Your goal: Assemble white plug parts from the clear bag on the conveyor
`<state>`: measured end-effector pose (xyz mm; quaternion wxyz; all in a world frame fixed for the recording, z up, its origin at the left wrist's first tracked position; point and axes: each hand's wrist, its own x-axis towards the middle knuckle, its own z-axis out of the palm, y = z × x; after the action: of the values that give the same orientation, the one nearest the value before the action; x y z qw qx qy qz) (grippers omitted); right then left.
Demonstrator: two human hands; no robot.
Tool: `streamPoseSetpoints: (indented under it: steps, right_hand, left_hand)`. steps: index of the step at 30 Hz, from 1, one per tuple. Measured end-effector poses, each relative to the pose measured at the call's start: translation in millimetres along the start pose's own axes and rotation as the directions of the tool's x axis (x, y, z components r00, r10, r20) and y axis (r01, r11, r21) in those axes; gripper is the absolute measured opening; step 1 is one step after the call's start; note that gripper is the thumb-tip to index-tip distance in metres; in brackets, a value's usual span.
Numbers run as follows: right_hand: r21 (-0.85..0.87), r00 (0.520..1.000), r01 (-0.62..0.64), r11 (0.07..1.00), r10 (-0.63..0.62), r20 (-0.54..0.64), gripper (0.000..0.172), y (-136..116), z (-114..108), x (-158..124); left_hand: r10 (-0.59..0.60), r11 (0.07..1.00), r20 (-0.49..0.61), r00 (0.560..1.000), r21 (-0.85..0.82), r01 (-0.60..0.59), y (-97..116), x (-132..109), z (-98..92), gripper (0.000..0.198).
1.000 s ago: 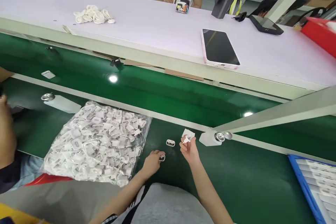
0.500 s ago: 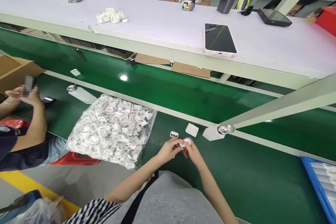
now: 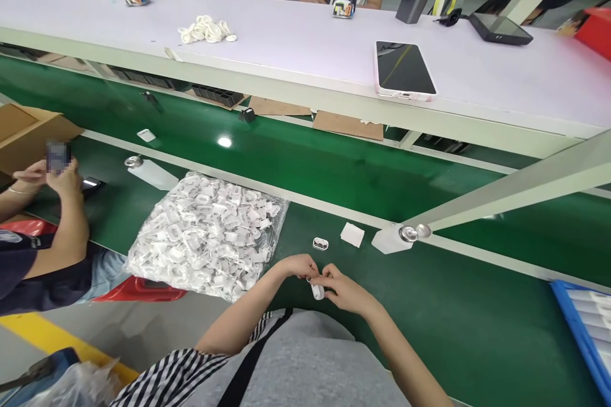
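Note:
Near the front edge of the green table, a small white plastic piece (image 3: 317,291) with a rounded, oblong shape is between my hands. My left hand (image 3: 300,266) is closed, its fingertips pinched at the top of the piece and partly hidden. From the right, my right hand (image 3: 344,289) bends its thumb and fingers onto the same piece. Just beyond my hands lies a white oval part (image 3: 320,243) with a dark inside. To its right is a white square pad or folded sheet (image 3: 352,234).
A clear bag full of white plastic parts (image 3: 205,235) lies to my left. White bottles with metal tops (image 3: 392,240) stand on either side. A slanted post (image 3: 501,187) and raised shelf (image 3: 286,44) bound the far side. Another person's hands (image 3: 60,172) are at far left.
My hands have moved down and left, toward the table's front edge. The round white piece between my fingers no longer shows; my hands are now on the oblong white piece.

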<state>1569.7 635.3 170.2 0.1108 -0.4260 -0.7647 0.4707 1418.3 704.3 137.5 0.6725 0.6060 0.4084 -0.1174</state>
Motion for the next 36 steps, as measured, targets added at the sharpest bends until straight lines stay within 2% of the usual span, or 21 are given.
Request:
streamPoseSetpoints:
  steps: [1,3,5,7,8,10,12,13,14,16,19,25,28,32,36]
  right_hand:
    - [-0.043,1.000,0.004,0.999,-0.003,0.022,0.038,-2.7,-0.2,2.5]
    - [-0.128,0.998,0.030,0.991,-0.023,0.050,0.030,-7.0,-0.4,7.0]
    - [-0.190,0.998,0.063,0.980,-0.056,0.040,0.023,-7.5,-2.0,10.9]
    - [-0.211,0.998,0.056,0.976,-0.064,-0.030,0.018,-1.8,-6.1,14.6]
    - [-0.201,0.994,0.028,0.979,-0.049,-0.098,0.016,3.5,-8.8,16.8]
    - [-0.142,0.955,-0.074,0.987,0.030,-0.294,0.015,17.5,-13.7,23.0]
    - [-0.050,0.877,-0.195,0.980,0.151,-0.457,0.016,32.3,-15.5,31.8]
    - [-0.016,0.842,-0.249,0.968,0.208,-0.497,0.016,38.6,-14.8,36.9]
    - [0.000,0.822,-0.294,0.956,0.253,-0.510,0.016,43.7,-12.9,42.3]
    - [-0.026,0.815,-0.359,0.933,0.299,-0.497,0.016,49.7,-7.0,52.4]
    - [-0.116,0.816,-0.411,0.904,0.308,-0.490,0.017,51.4,1.9,63.1]
    - [-0.147,0.837,-0.418,0.896,0.317,-0.446,0.023,55.4,4.2,68.4]
    - [-0.151,0.844,-0.431,0.890,0.339,-0.415,0.028,58.0,3.4,67.6]
    - [-0.158,0.851,-0.435,0.886,0.348,-0.394,0.023,57.3,4.2,66.0]
    - [-0.184,0.849,-0.460,0.869,0.368,-0.379,0.022,54.4,2.6,66.8]
  left_hand:
    - [-0.051,0.998,0.062,0.997,0.027,0.049,4.3,2.5,-2.2,0.006]
    - [-0.146,0.987,0.114,0.983,0.083,0.137,13.7,7.5,-4.1,0.004]
    - [-0.181,0.980,0.098,0.979,0.098,0.171,21.1,11.1,-6.1,0.007]
    - [-0.174,0.983,0.050,0.983,0.070,0.171,23.1,12.2,-11.7,0.007]
    - [-0.162,0.986,-0.004,0.987,0.045,0.162,21.7,11.8,-16.0,0.011]
    - [-0.093,0.994,-0.237,0.967,0.029,0.103,14.4,10.6,-25.7,0.022]
    - [-0.007,0.996,-0.483,0.876,0.070,0.047,4.3,10.8,-32.9,0.033]
    - [0.037,0.994,-0.553,0.832,0.106,0.027,-0.6,12.0,-34.5,0.041]
    - [0.081,0.989,-0.578,0.812,0.147,0.007,-4.8,14.0,-34.6,0.049]
    - [0.156,0.976,-0.542,0.826,0.214,-0.044,-10.4,19.7,-31.5,0.057]
    - [0.259,0.949,-0.511,0.820,0.293,-0.117,-13.2,28.9,-24.9,0.051]
    - [0.262,0.936,-0.531,0.806,0.343,-0.078,-12.9,34.8,-23.5,0.029]
    - [0.279,0.914,-0.502,0.819,0.399,-0.067,-12.7,33.2,-23.5,0.032]
    - [0.292,0.873,-0.478,0.828,0.488,-0.026,-12.4,30.2,-20.5,0.033]
    - [0.251,0.846,-0.467,0.848,0.531,0.042,-5.7,27.3,-18.4,0.032]
